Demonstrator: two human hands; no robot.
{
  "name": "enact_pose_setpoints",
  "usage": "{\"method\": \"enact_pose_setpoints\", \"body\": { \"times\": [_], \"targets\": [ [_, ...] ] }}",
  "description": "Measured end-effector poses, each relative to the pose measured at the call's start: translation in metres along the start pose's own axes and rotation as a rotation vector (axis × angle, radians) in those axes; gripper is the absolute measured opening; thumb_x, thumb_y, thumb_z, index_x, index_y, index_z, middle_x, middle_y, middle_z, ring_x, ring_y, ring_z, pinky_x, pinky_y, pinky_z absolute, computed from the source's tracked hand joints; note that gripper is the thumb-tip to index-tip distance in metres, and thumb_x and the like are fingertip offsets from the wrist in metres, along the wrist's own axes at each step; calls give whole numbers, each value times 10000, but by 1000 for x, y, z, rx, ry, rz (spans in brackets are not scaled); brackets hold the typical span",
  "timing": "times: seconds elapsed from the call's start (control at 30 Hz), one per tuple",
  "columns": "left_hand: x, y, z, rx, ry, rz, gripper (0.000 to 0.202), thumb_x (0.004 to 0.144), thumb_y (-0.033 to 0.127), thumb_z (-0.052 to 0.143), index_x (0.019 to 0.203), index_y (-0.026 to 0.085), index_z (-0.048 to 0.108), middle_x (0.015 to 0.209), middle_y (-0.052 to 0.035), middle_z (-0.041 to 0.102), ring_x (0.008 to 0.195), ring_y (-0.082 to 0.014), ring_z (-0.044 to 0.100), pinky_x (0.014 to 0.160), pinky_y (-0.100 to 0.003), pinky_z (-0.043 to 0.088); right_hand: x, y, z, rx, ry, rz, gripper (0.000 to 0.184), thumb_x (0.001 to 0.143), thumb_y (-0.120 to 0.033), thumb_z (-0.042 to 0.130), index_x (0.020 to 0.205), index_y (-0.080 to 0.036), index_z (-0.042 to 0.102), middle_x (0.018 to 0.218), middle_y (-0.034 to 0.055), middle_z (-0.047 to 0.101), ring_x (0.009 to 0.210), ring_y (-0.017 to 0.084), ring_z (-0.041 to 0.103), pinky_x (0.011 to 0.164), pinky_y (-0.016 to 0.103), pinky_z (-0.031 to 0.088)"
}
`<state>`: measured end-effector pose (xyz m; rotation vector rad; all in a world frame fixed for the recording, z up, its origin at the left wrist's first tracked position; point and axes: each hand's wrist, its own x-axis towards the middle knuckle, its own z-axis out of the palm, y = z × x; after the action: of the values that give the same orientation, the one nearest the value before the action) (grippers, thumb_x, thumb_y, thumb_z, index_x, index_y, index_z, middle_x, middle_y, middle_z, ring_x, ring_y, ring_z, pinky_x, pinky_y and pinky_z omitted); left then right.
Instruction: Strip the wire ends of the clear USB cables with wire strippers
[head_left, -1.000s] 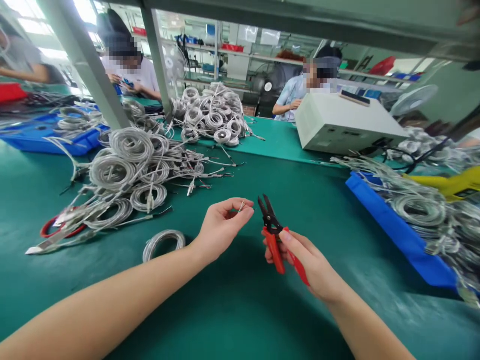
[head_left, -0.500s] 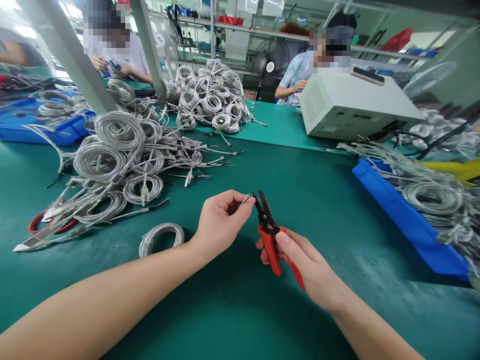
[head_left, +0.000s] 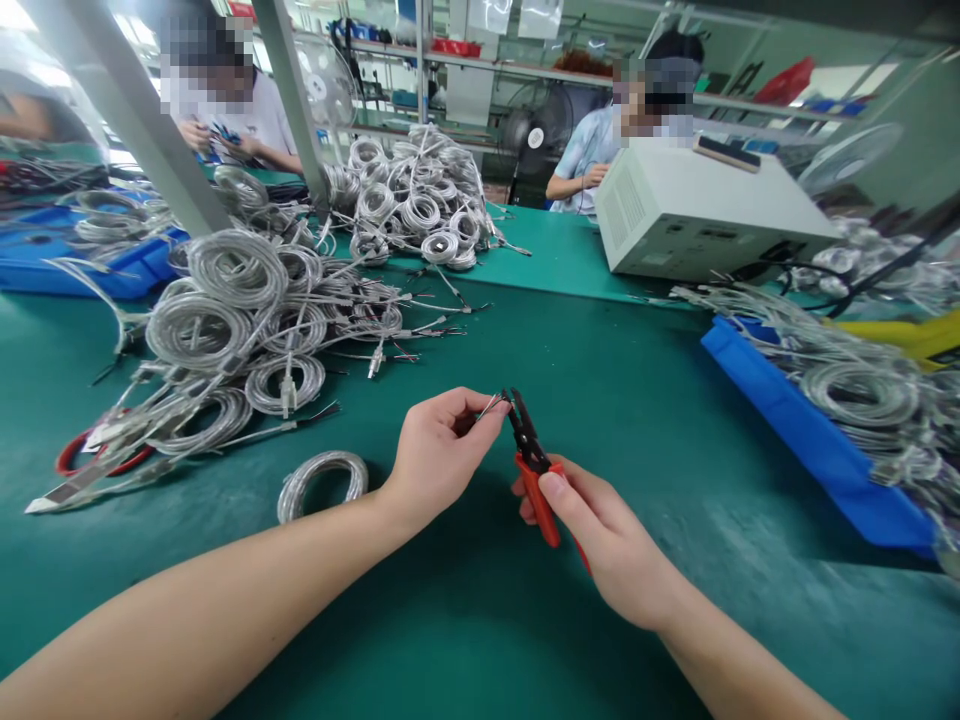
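My left hand (head_left: 446,450) is closed in a pinch on thin wires (head_left: 491,404) at the end of a cable. Red-handled wire strippers (head_left: 538,495) with black jaws are in my right hand (head_left: 600,530), its fingers wrapped round the handles. The jaws meet the wires right at my left fingertips; they look nearly closed. Whether the blades bite into a wire is too small to tell. A coil of clear-grey cable (head_left: 324,480) lies on the green mat beside my left wrist, partly hidden behind the forearm.
Coiled cables (head_left: 236,270) with loose wire ends are heaped at left, with red-handled scissors (head_left: 71,455) under them. Another cable pile (head_left: 424,205) stands behind. At right are a blue tray (head_left: 810,445) of cables and a grey box-shaped machine (head_left: 720,210). Other people sit across the bench.
The wire strippers' handles and jaws have come closer together, squeezed by my right hand. My left hand still pinches the wires in nearly the same spot.
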<state>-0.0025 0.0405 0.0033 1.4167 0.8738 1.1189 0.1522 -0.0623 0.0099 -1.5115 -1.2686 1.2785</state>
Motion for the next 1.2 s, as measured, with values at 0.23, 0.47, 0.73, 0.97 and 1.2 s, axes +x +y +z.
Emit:
{"method": "enact_pose_setpoints", "body": {
  "times": [0.23, 0.47, 0.73, 0.97, 1.2],
  "targets": [
    [0, 2, -1, 22, -5, -26, 183, 855, 324, 670, 744, 179, 678, 489, 51, 491, 432, -71, 417, 410, -183, 328, 1, -1, 0, -48, 9, -46, 452, 973, -594, 441, 993, -171, 599, 823, 46, 599, 745, 184, 541, 671, 314, 435],
    [0, 3, -1, 10, -4, -47, 193, 833, 344, 682, 735, 178, 685, 497, 44, 496, 428, -77, 410, 409, -194, 327, 1, -1, 1, -55, 15, -48, 436, 979, -588, 435, 956, -179, 586, 784, 28, 577, 673, 161, 509, 632, 304, 424],
    [-1, 3, -1, 27, -1, -56, 191, 831, 346, 682, 745, 177, 705, 516, 34, 513, 444, -80, 411, 426, -206, 318, 0, 1, 0, -83, 27, -18, 448, 971, -606, 437, 912, -186, 581, 730, 4, 543, 630, 144, 481, 578, 281, 392],
    [1, 1, -2, 24, -2, -55, 182, 830, 338, 682, 752, 177, 718, 526, 28, 521, 452, -81, 410, 426, -207, 311, 1, -1, -1, -119, 40, -15, 441, 969, -606, 434, 891, -194, 571, 696, -7, 521, 606, 147, 473, 541, 278, 360],
    [1, 2, -1, 6, 6, -53, 190, 815, 349, 693, 746, 176, 727, 543, 21, 543, 453, -81, 412, 426, -208, 314, 2, 2, -1, -207, 58, -72, 408, 990, -564, 409, 878, -205, 568, 685, -5, 523, 613, 164, 492, 560, 292, 375]
  ]
}}
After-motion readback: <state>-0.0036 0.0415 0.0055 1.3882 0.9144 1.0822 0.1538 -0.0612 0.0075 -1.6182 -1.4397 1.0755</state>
